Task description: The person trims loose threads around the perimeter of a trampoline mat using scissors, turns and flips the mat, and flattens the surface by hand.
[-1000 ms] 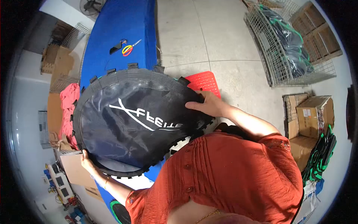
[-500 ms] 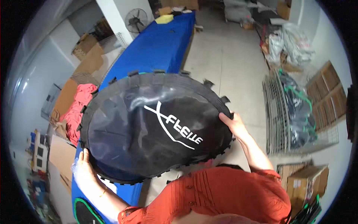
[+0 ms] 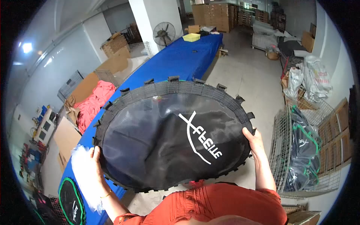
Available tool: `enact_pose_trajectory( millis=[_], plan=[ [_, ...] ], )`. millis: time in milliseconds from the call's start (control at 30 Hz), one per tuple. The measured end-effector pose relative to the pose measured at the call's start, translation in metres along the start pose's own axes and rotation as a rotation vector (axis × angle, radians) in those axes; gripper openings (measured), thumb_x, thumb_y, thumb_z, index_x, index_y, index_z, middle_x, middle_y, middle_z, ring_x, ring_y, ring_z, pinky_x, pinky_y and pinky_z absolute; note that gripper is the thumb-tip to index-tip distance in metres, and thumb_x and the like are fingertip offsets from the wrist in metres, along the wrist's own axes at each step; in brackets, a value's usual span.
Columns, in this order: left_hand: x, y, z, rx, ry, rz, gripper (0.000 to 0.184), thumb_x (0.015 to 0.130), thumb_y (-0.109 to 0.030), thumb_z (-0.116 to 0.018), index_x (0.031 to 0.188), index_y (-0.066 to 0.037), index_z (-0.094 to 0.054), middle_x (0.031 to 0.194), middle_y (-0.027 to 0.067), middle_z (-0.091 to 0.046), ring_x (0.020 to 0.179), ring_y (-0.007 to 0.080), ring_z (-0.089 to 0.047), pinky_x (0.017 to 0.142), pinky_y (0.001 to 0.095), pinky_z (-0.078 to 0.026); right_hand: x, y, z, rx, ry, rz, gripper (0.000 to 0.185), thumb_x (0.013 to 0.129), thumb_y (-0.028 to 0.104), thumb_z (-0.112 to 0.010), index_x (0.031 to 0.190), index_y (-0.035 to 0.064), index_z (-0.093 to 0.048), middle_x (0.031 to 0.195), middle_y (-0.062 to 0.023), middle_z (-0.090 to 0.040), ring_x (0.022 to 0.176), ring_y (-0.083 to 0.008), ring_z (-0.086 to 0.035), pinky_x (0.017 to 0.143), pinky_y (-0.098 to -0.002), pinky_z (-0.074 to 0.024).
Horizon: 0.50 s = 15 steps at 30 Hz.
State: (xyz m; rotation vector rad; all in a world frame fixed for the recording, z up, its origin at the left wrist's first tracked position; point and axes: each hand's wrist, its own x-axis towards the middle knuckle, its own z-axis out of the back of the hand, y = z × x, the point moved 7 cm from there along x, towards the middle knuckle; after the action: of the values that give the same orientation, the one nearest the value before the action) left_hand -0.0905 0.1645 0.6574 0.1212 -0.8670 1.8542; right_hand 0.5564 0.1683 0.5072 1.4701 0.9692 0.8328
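Note:
A round black trampoline mat (image 3: 150, 138) is stretched out between my hands, its face with a white printed logo turned up towards me. Short black tabs stick out all around its woven rim. My left hand (image 3: 93, 165) grips the left edge, thumb and fingers closed on the border. On the opposite edge, my right hand (image 3: 255, 142) pinches the rim with the thumb on top. Clear plastic film (image 3: 83, 176) lies against my left hand and wrist; whether the hand holds it too, I cannot tell.
A long blue-covered table (image 3: 161, 62) runs away beneath the mat, with a yellow tray (image 3: 191, 37) at its far end. Green-edged mats lie at lower left (image 3: 71, 202) and in a wire cage (image 3: 281, 150) at right. Red cloth (image 3: 95, 103) and a fan (image 3: 164, 33) are on the left.
My view has tilted up and shows more of the room. The mat and both hands sit lower and further right in view, with the grip on both edges kept.

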Motion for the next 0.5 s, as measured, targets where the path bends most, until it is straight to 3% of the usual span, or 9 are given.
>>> enact_pose_trajectory(
  millis=[100,167,367,400,467,500],
  plan=[
    [0.003,0.006,0.004,-0.121,0.047,0.102,0.043,0.099,-0.04,-0.068,0.116,-0.002,-0.076,0.107,0.0172,-0.073,0.101,0.0304,-0.066,0.095,0.0397,-0.048,0.003,-0.008,0.003,0.025,0.006,-0.003,0.04,0.095,0.029,-0.082,0.12,-0.0003,-0.069,0.109,-0.0037,-0.073,0.095,-0.0144,-0.067,0.09,-0.0323,-0.0532],
    [0.0,0.015,-0.002,-0.23,0.115,0.176,0.048,0.1,-0.045,-0.068,0.122,-0.003,-0.075,0.108,0.0121,-0.075,0.1,0.0221,-0.066,0.095,0.0352,-0.047,0.002,-0.003,0.003,0.023,-0.002,0.014,0.041,0.094,0.029,-0.082,0.12,-0.0003,-0.069,0.108,-0.004,-0.073,0.096,-0.0146,-0.068,0.091,-0.0323,-0.0535],
    [0.0,0.042,-0.035,-0.383,0.02,0.127,0.039,0.103,-0.041,-0.066,0.108,-0.003,-0.074,0.088,0.0057,-0.07,0.077,0.0186,-0.059,0.075,0.0346,-0.045,-0.001,0.014,-0.003,0.0,-0.008,-0.011,0.042,0.097,0.027,-0.079,0.126,-0.0015,-0.068,0.112,-0.0075,-0.074,0.1,-0.0178,-0.068,0.094,-0.0327,-0.0533],
    [0.002,0.043,-0.035,-0.245,0.023,0.073,0.037,0.103,-0.04,-0.066,0.108,-0.004,-0.074,0.087,0.0073,-0.069,0.076,0.0187,-0.058,0.072,0.0339,-0.045,0.0,0.011,0.002,-0.037,-0.026,-0.016,0.043,0.097,0.028,-0.079,0.127,-0.0018,-0.068,0.113,-0.008,-0.074,0.1,-0.018,-0.069,0.094,-0.0328,-0.0532],
    [0.006,0.063,-0.05,-0.458,0.054,0.186,0.036,0.104,-0.038,-0.064,0.117,-0.007,-0.075,0.103,0.0129,-0.075,0.096,0.0236,-0.07,0.087,0.0321,-0.05,0.005,0.008,0.005,-0.082,-0.036,-0.012,0.045,0.097,0.03,-0.079,0.127,-0.0023,-0.067,0.115,-0.0087,-0.073,0.101,-0.0183,-0.069,0.094,-0.0331,-0.053],
    [0.0,0.045,-0.032,0.05,-0.056,-0.201,0.034,0.105,-0.034,-0.062,0.123,-0.008,-0.075,0.118,0.0113,-0.076,0.111,0.0259,-0.07,0.098,0.0333,-0.05,0.013,0.0,0.009,-0.065,-0.031,0.003,0.043,0.098,0.028,-0.078,0.127,-0.0018,-0.068,0.115,-0.0088,-0.074,0.102,-0.0184,-0.069,0.094,-0.0336,-0.0534]
  ],
)
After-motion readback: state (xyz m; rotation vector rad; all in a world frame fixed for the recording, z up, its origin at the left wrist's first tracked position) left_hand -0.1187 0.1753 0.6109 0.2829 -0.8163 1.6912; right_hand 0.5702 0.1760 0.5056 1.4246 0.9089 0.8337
